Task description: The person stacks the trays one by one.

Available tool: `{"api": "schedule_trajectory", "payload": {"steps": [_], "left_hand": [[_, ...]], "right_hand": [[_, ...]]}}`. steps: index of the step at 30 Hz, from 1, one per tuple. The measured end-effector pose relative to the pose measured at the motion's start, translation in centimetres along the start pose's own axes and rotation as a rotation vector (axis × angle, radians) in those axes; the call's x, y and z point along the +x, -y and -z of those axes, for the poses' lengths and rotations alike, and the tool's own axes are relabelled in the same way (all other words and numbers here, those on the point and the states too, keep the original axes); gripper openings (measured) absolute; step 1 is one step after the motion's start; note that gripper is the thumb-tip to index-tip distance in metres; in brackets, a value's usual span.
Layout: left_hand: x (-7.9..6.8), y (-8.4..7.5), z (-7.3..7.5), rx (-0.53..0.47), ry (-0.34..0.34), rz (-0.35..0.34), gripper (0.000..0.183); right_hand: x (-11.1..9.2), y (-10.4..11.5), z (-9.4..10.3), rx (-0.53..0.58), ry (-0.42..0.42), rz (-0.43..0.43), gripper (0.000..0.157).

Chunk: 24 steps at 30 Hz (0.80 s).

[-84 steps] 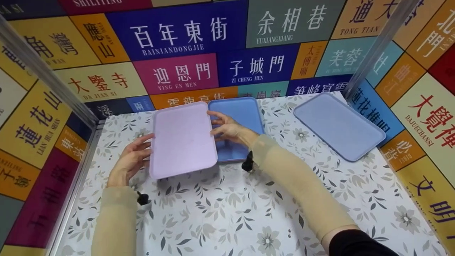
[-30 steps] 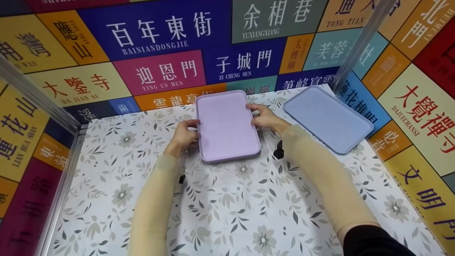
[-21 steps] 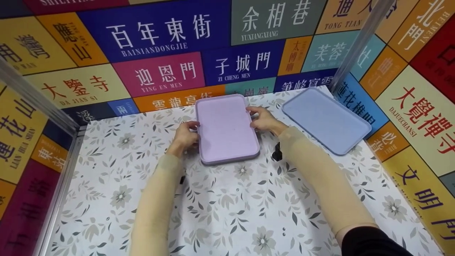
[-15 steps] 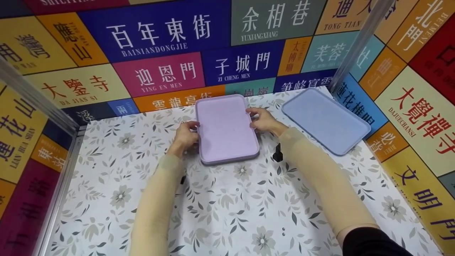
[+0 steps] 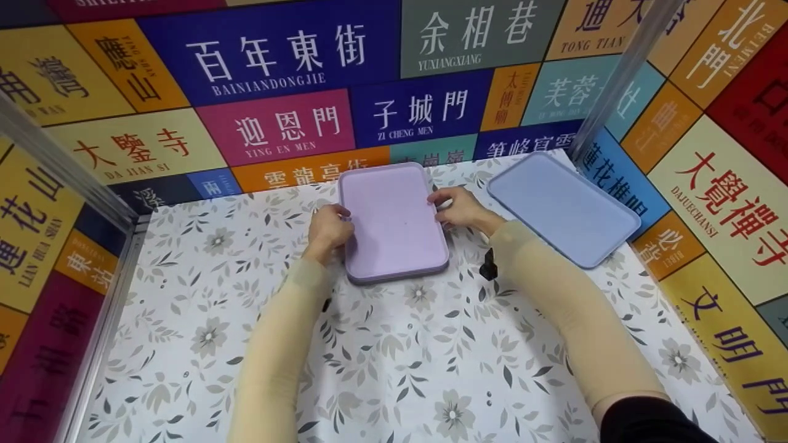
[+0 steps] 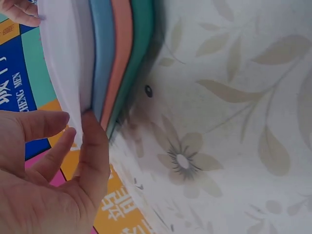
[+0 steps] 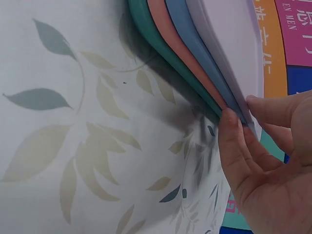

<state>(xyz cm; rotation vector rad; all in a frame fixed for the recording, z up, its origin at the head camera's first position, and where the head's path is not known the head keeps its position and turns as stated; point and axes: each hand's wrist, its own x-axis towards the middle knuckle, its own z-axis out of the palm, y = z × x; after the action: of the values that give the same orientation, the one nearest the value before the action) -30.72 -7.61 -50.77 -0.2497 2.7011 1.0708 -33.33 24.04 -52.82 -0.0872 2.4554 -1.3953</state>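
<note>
A lilac tray (image 5: 394, 221) lies on top of a stack near the back of the table. The wrist views show a blue tray (image 6: 102, 39), a salmon tray (image 6: 123, 39) and a green tray (image 6: 143, 39) layered beneath it. My left hand (image 5: 330, 229) is at the stack's left edge, pinching the lilac rim between thumb and fingers. On the opposite side, my right hand (image 5: 462, 209) has its thumb on the lilac rim and its fingers curled against the edges below.
A separate periwinkle-blue tray (image 5: 565, 209) lies angled at the back right, close to my right forearm. White floral cloth (image 5: 394, 357) covers the table. Printed sign panels (image 5: 271, 55) wall in the back and sides.
The lilac tray, held left of the blue one at first, has moved right and now sits squarely on the stack. Most recently my left hand has shifted slightly right over the rim.
</note>
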Motion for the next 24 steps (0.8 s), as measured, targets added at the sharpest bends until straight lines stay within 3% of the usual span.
{"api": "schedule_trajectory", "payload": {"steps": [5,10,16,24], "left_hand": [[-0.3,-0.7,0.2,0.044,0.015,0.014,0.041],[-0.6,-2.0,0.7,0.166,0.022,-0.031,0.043],[-1.0,-5.3,0.4,0.156,0.047,-0.073,0.044],[-1.8,-9.5,-2.0,0.145,0.077,-0.171,0.042]], "right_hand": [[-0.6,0.4,0.7,-0.067,0.012,0.03,0.043],[-1.2,0.7,1.8,-0.161,-0.003,0.066,0.031],[-2.0,0.4,4.0,-0.239,-0.017,0.095,0.033],[-3.2,-0.8,7.6,-0.298,-0.032,0.096,0.036]]}}
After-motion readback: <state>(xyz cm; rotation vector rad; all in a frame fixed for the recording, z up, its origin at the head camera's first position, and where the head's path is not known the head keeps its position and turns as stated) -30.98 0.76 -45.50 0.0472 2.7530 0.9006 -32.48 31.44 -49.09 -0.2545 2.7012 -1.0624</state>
